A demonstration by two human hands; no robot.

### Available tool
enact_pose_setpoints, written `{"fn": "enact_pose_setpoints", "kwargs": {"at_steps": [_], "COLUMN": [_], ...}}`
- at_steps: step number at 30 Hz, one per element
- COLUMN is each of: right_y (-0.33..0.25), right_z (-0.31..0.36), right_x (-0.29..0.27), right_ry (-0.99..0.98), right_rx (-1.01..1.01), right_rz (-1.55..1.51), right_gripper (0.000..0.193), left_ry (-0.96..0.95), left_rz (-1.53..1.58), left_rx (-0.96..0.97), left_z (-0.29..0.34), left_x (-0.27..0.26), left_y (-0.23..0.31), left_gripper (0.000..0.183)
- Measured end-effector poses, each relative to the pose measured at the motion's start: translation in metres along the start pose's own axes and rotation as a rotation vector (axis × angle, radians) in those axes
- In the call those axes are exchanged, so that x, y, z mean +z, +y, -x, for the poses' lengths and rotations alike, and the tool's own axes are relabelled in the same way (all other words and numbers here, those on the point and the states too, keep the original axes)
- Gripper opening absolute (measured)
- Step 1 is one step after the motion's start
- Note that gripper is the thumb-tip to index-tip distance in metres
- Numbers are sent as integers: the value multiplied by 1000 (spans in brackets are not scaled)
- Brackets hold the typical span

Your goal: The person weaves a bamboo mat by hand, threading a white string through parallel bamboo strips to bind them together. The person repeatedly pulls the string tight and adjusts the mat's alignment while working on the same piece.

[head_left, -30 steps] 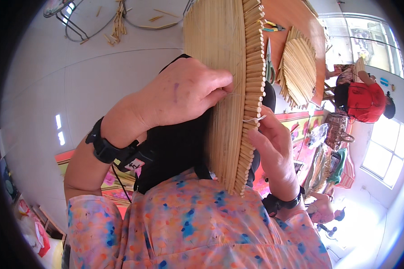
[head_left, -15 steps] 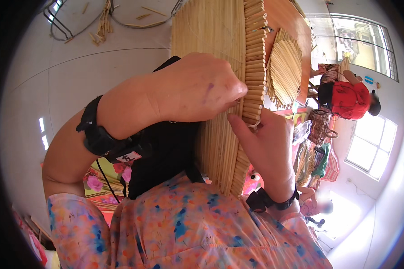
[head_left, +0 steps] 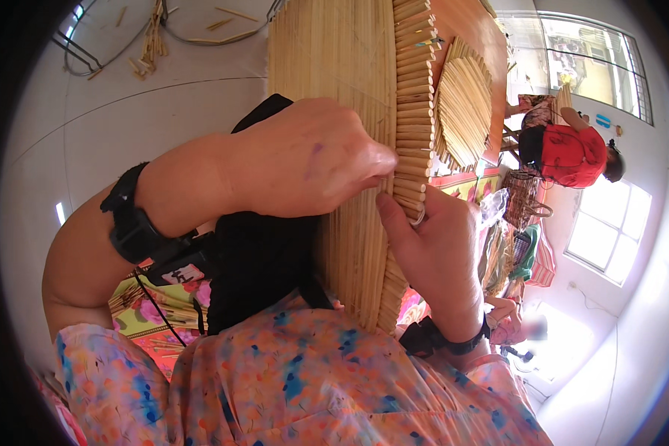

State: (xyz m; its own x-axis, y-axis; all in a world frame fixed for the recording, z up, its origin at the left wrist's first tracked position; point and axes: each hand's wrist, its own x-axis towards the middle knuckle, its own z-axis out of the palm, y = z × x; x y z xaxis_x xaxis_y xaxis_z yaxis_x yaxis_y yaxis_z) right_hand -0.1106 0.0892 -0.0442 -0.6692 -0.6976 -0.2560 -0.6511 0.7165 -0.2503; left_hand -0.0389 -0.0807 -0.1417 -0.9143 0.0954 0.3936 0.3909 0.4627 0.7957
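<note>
The panel (head_left: 334,44) of thin sticks stands lengthwise before the person, from the lap up toward the far side, and it hides the left edge of the surface (head_left: 468,22). Along its right side, the short stick ends make a dense row.

The left hand (head_left: 334,156) is curled closed, and its fingertips meet at the panel, just beside this row; if a thread is between them, I cannot tell. The right hand (head_left: 435,241) grips the right border of the panel: the thumb lies on the near face, almost touching the left fingertips, and the other fingers are mostly hidden. A thin white strand (head_left: 420,221) shows near the right thumb.

A second piece (head_left: 464,104), of oval shape and also of sticks, lies on the surface, reaching toward its near edge. Black cloth (head_left: 264,260) is below the left forearm. Loose sticks (head_left: 152,41) lie on the floor (head_left: 178,97), well apart from both hands.
</note>
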Motion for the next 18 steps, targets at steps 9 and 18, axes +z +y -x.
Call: {"fn": "enact_pose_setpoints", "kwargs": {"at_steps": [9, 18], "right_y": [2, 11], "right_z": [1, 1], "right_x": [1, 4], "right_ry": [-22, -3], "right_rx": [-1, -59], "right_rz": [-69, -97], "right_gripper": [21, 24], "left_ry": [34, -12], "left_rz": [-23, -47], "left_rx": [39, 53], "left_z": [3, 5], "left_x": [3, -1], "left_y": [-2, -2], "left_gripper": [16, 16]}}
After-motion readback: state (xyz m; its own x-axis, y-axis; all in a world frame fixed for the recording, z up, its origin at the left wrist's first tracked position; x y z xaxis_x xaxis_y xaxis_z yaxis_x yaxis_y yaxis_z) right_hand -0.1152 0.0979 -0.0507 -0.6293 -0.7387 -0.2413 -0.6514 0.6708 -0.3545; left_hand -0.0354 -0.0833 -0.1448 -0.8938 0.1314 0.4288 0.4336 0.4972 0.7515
